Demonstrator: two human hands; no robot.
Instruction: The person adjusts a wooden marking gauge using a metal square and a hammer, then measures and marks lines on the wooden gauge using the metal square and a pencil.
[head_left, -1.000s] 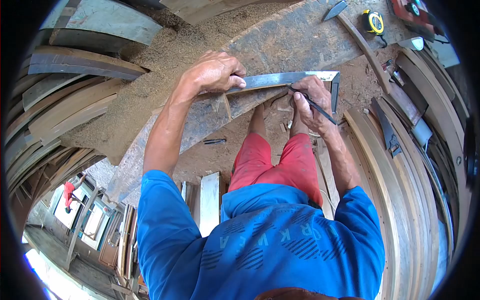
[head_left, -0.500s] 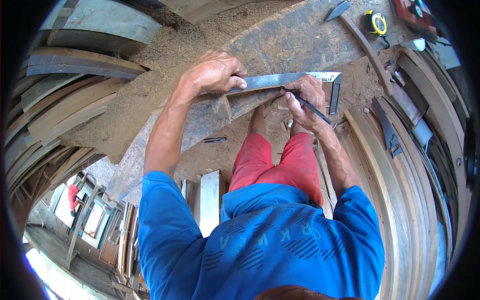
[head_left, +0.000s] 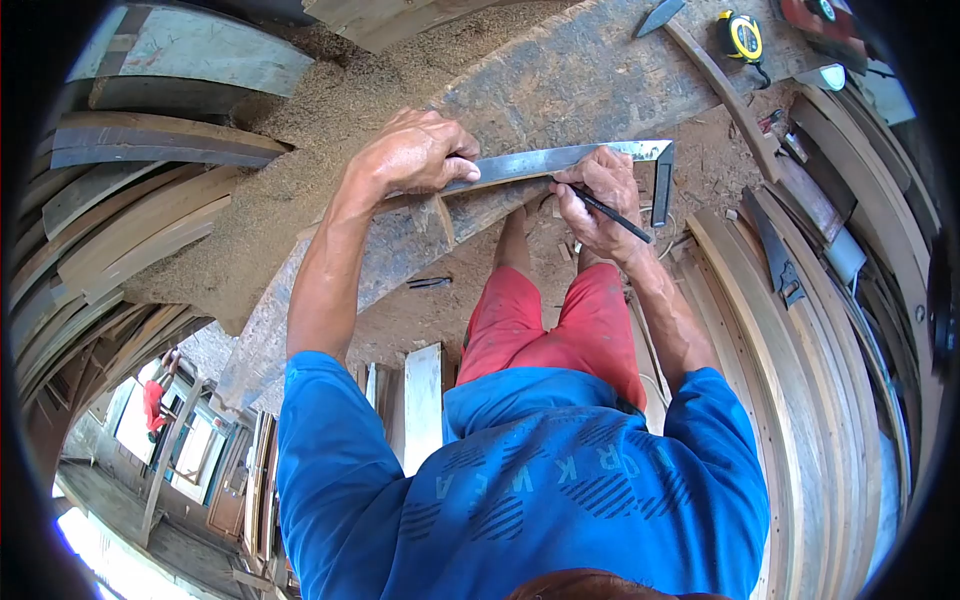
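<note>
My left hand (head_left: 418,152) is closed over the left end of a metal try square (head_left: 540,163), its thumb pressing on the blade. The blade lies along a thin wooden piece (head_left: 493,190) on the plank bench; the left hand partly hides where they meet. The square's dark stock (head_left: 662,190) sticks out past the bench edge at the right. My right hand (head_left: 603,195) pinches a black pencil (head_left: 615,215), its tip at the lower edge of the blade. A short wooden offcut (head_left: 443,222) shows just below the left hand.
On the plank bench (head_left: 560,85) lie a hammer (head_left: 708,75) and a yellow tape measure (head_left: 742,38). A handsaw (head_left: 775,250) rests on boards at the right. Sawdust (head_left: 345,110) and stacked boards (head_left: 150,225) fill the left. Another person (head_left: 154,405) appears far off.
The view has shifted slightly, so the bench items sit a little further left. Both hands keep their grips, with the pencil tip still at the blade edge.
</note>
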